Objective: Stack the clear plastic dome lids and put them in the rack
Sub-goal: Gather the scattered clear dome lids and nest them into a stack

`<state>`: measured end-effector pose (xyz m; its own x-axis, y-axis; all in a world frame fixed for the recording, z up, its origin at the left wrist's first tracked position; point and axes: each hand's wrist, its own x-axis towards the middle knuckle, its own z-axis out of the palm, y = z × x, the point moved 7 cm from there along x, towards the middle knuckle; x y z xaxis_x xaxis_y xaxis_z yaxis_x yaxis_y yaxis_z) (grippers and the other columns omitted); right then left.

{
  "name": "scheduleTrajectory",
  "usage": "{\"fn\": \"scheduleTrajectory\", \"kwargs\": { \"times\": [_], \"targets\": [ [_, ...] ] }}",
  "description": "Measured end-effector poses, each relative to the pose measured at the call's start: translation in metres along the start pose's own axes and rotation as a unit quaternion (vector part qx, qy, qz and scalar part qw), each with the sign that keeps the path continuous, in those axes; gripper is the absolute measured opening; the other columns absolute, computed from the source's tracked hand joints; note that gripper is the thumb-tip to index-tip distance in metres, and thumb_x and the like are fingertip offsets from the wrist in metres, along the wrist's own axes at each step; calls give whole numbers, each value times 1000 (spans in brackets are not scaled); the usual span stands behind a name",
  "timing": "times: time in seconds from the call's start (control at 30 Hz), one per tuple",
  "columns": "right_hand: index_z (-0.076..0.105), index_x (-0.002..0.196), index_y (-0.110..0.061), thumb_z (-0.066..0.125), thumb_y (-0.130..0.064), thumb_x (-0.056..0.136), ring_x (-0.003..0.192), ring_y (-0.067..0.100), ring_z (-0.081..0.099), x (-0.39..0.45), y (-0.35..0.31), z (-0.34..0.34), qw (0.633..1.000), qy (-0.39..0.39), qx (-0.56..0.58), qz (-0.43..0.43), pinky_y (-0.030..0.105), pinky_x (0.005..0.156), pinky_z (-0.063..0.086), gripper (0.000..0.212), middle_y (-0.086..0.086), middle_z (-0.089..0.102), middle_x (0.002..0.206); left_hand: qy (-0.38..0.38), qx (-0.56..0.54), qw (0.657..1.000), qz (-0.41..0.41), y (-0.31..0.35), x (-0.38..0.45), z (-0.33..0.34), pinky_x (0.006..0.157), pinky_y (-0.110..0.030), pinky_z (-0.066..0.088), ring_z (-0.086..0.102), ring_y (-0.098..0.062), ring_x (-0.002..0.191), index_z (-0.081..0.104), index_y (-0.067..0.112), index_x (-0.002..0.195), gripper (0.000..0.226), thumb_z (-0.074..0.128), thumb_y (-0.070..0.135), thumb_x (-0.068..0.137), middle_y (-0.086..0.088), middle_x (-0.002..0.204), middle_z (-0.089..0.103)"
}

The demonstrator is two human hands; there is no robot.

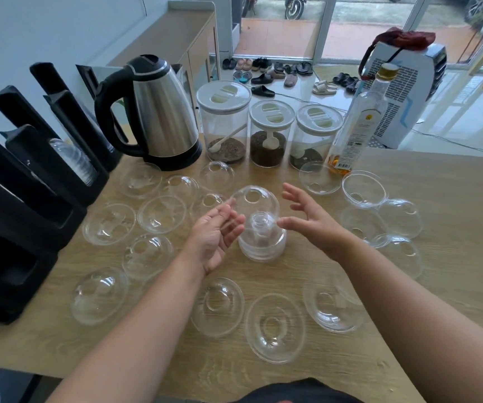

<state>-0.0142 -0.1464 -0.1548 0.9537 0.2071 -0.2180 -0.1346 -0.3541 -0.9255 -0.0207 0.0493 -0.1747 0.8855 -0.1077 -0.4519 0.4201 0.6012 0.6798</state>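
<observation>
A short stack of clear dome lids [262, 241] stands dome-up in the middle of the wooden table [437, 216]. My left hand [215, 237] is just left of it and my right hand [310, 219] just right of it, both with fingers spread and holding nothing. Another dome lid [254, 200] lies right behind the stack. Several loose clear lids lie scattered around, some dome-up, some upside down, such as a lid at the front [275, 327] and a lid at the left [109, 223]. The black rack [25, 181] stands at the left with a stack of lids [73, 159] in one slot.
A steel electric kettle [158, 112] stands at the back left. Three clear canisters [269, 132] with white lids and a glass bottle [359, 123] line the table's far edge. Beyond the table are shoes on the floor and a white air cooler [408, 91].
</observation>
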Motion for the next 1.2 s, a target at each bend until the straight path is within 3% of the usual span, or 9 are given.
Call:
{"fn": "scheduleTrajectory", "kwargs": {
  "times": [0.13,0.3,0.5,0.67,0.77,0.87,0.93,1.0,1.2],
  "targets": [
    [32,145,-45,68,-27,82,134,11,33,2,6,-12,1000,-3,-28,7,39,108,34,75,-12,38,147,50,100,994,-10,-10,6,-4,46,-19,55,69,-12,61,62,8,109,13,52,10,100,-6,80,61],
    [40,144,-29,61,-26,88,133,25,37,25,6,-57,949,155,-274,5,47,111,34,60,2,46,143,112,342,932,49,-3,7,-10,46,-20,44,53,-10,65,61,23,112,16,48,19,102,2,91,61],
    [45,139,-25,57,-38,88,131,31,26,49,14,-78,824,156,-536,99,46,100,25,54,1,43,142,120,574,785,198,14,2,-5,87,-32,50,57,-11,97,60,25,115,21,47,29,100,6,116,51],
    [71,101,-23,52,-19,92,121,31,34,52,24,-80,806,163,-559,111,44,88,26,22,4,59,119,-7,647,708,283,9,0,27,101,-30,25,39,-18,125,55,32,130,48,44,57,90,9,132,48],
    [72,103,-23,55,-29,96,108,27,52,41,5,-77,869,207,-448,20,37,82,37,20,0,66,108,-50,680,691,240,-6,5,30,107,-33,22,29,-18,135,41,35,142,67,63,58,83,9,145,42],
    [69,111,-19,59,-21,96,77,12,56,20,-12,-72,971,224,-77,-37,24,67,45,18,-4,68,88,-53,644,725,237,-15,7,30,109,-37,30,36,-17,133,31,34,146,86,78,47,75,10,143,45],
    [62,122,-15,54,-10,98,73,10,57,11,-13,-57,961,169,213,-39,23,67,47,26,0,70,86,-54,616,743,257,-18,6,31,105,-32,34,43,-12,125,26,34,147,97,84,38,70,11,137,49],
    [56,128,-11,48,0,97,71,12,60,2,-7,-37,913,99,396,-16,22,66,50,34,6,69,84,-55,602,752,263,-20,4,32,102,-29,37,47,-7,120,20,35,149,106,87,34,67,12,134,51],
    [57,126,-9,45,10,93,72,17,61,-15,20,3,879,22,465,104,23,65,53,40,8,69,79,-35,571,780,253,-22,3,24,110,-32,37,43,-10,131,-4,34,153,134,91,41,59,5,145,41]
  ]
}}
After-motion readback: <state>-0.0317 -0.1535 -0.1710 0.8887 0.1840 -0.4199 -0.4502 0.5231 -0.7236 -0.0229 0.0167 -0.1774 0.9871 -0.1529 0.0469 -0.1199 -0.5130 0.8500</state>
